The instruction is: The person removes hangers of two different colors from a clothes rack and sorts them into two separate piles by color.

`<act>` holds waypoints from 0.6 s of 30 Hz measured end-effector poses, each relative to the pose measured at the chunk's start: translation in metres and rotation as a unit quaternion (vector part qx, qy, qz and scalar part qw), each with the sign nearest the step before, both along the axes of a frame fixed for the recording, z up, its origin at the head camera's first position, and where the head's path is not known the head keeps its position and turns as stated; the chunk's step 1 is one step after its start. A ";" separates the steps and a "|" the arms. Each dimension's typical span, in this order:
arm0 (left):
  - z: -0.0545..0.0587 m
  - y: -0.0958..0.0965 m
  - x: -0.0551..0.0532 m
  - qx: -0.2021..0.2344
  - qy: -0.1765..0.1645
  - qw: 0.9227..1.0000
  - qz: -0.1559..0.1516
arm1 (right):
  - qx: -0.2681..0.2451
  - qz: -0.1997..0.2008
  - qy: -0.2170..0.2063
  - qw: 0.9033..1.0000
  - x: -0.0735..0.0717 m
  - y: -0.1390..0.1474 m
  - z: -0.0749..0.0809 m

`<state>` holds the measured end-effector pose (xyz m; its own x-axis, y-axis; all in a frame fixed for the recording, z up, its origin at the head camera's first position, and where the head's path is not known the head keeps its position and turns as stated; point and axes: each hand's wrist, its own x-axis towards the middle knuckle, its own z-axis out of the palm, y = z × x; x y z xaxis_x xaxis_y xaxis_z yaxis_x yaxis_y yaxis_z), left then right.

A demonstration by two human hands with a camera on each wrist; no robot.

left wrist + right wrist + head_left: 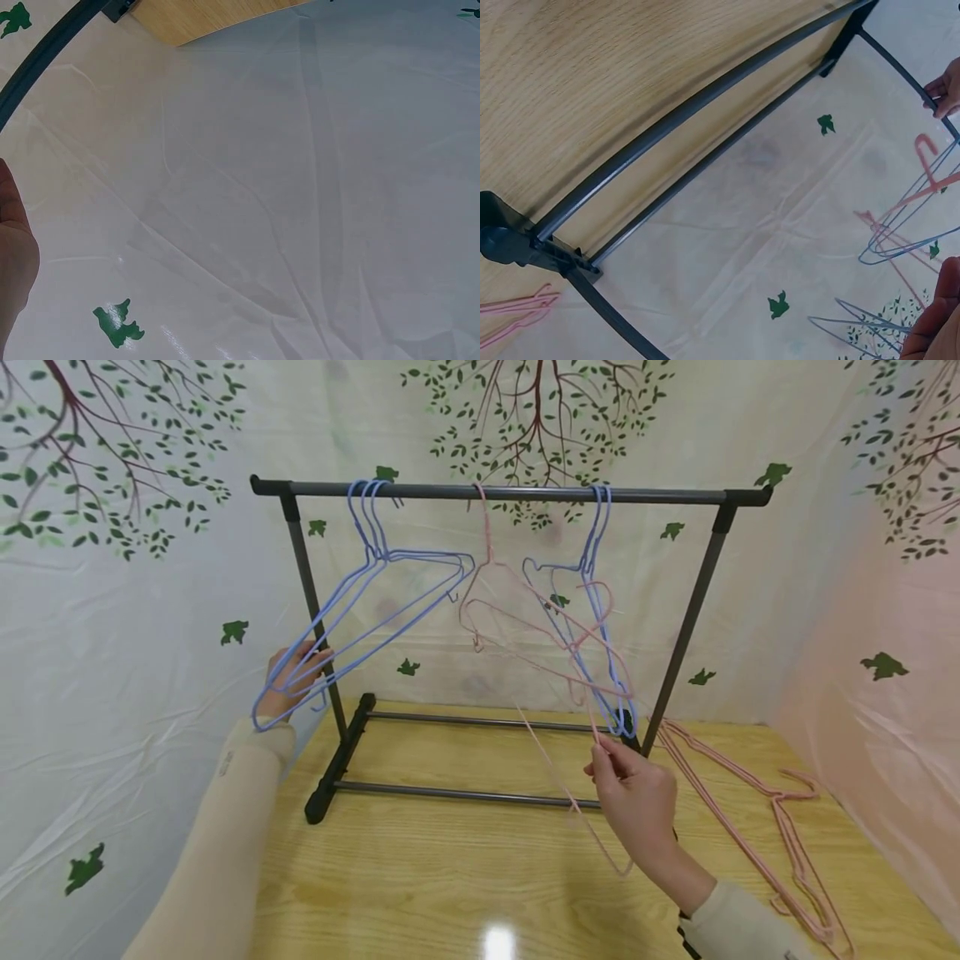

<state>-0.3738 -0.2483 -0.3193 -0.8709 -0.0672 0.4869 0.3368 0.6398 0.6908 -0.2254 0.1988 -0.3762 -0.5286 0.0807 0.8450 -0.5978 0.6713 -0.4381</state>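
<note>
My left hand [296, 677] grips the left post [303, 572] of a dark metal clothes rack, behind the blue hangers' lower ends. In the right wrist view that hand [946, 90] has its fingers around the post. My right hand [637, 793] pinches a pink wire hanger [572, 806] in front of the rack, hook upward and body tilted. Behind it, another pink hanger [489, 539] hangs from the middle of the top bar [540, 493]. Several blue hangers [375, 554] hang to its left, and two more blue hangers [587, 556] to its right.
Loose pink hangers [780, 793] lie on the wooden table [420, 877], right of the rack. Two lower crossbars [465, 793] join the rack's feet [326, 797]. A pale curtain [135, 693] with leaf prints surrounds the table.
</note>
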 end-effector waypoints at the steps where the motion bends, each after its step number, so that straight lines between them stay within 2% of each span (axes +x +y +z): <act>1: 0.001 0.001 0.001 0.005 -0.008 1.000 0.002 | -0.004 0.002 0.010 1.000 0.000 0.000 0.000; 4: 0.001 0.001 0.001 0.019 -0.025 1.000 0.002 | -0.021 0.010 0.044 0.999 -0.001 0.000 0.003; 7: -0.004 -0.002 -0.006 0.024 -0.027 0.999 0.006 | -0.049 0.018 0.058 0.997 -0.002 0.002 0.005; 11: -0.012 -0.009 -0.018 0.017 -0.018 1.000 0.016 | -0.068 0.009 0.036 0.997 -0.003 0.006 0.006; 15: -0.011 -0.009 -0.015 0.002 0.001 1.000 0.010 | -0.073 -0.006 0.010 0.997 -0.002 0.010 0.006; 18: -0.010 -0.007 -0.013 -0.001 0.009 1.000 0.005 | -0.083 0.008 0.019 0.996 0.000 0.009 0.005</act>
<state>-0.3863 -0.2556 -0.3294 -0.8615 -0.0748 0.5022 0.3429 0.6437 0.6841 -0.2255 0.2076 -0.3710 -0.4983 0.2125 0.8406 -0.6269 0.5815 -0.5186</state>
